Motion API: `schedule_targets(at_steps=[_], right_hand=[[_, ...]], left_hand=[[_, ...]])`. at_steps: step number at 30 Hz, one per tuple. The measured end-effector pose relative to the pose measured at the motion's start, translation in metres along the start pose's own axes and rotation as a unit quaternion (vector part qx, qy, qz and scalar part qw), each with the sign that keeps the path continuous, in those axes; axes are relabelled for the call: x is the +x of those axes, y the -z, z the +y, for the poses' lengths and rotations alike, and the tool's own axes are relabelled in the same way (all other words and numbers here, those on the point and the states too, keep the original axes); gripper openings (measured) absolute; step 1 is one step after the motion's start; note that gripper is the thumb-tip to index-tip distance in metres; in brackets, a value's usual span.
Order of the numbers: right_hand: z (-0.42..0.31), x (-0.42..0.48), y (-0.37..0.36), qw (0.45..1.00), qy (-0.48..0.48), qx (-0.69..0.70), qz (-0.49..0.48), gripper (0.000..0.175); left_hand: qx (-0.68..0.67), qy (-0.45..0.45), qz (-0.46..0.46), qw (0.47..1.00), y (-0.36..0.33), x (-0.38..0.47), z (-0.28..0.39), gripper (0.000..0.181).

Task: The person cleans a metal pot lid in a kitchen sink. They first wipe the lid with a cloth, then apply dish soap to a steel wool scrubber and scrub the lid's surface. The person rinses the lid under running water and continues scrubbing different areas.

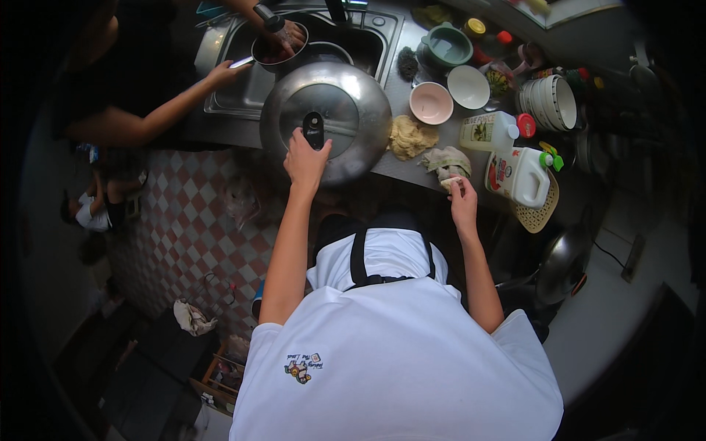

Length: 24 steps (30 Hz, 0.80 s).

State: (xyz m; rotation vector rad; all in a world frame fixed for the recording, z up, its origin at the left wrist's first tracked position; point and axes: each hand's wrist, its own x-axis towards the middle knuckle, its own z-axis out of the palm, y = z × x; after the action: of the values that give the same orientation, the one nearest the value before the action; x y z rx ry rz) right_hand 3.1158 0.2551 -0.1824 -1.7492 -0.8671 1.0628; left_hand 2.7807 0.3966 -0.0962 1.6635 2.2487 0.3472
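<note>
My left hand (308,160) is on the black handle (314,130) of a large domed metal lid with a glass centre (367,110). The lid overlaps the counter edge and the front of the sink. Pinched in my right hand (464,205) is the end of a pale, crumpled cloth (448,161) lying at the counter's front edge. A second bunched, yellowish cloth (412,138) rests between the lid and that cloth. Behind them stand a pink bowl (431,103) and a white bowl (468,87).
Another person's hand (220,74) holds a pot (279,47) under the tap over the steel sink (237,102). To the right are plastic jugs (521,175), stacked bowls (560,102) and a wok (562,262). A plastic bag (241,198) lies on the tiled floor.
</note>
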Motion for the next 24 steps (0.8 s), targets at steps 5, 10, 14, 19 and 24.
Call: schedule_targets(at_steps=[5,10,14,19,24], right_hand=[[-0.051,0.043,-0.087,0.993,0.112,0.028,-0.028,0.024],[-0.081,0.117,-0.166,0.982,0.060,0.136,-0.117,0.026],[-0.138,0.102,-0.184,0.927,-0.059,0.305,-0.209,0.027],[-0.146,0.062,-0.180,0.944,0.002,0.223,-0.244,0.028],[-0.159,0.000,-0.189,0.940,-0.011,0.188,-0.284,0.021]], left_hand=[[0.039,-0.060,0.084,0.994,-0.009,-0.006,-0.016,0.083],[0.012,-0.101,0.105,0.989,0.005,-0.008,-0.020,0.087],[-0.062,-0.094,0.109,0.988,0.024,-0.014,-0.033,0.079],[-0.187,-0.080,0.104,0.974,0.033,-0.025,-0.037,0.064],[-0.391,-0.064,0.005,0.918,0.029,-0.042,-0.024,0.038]])
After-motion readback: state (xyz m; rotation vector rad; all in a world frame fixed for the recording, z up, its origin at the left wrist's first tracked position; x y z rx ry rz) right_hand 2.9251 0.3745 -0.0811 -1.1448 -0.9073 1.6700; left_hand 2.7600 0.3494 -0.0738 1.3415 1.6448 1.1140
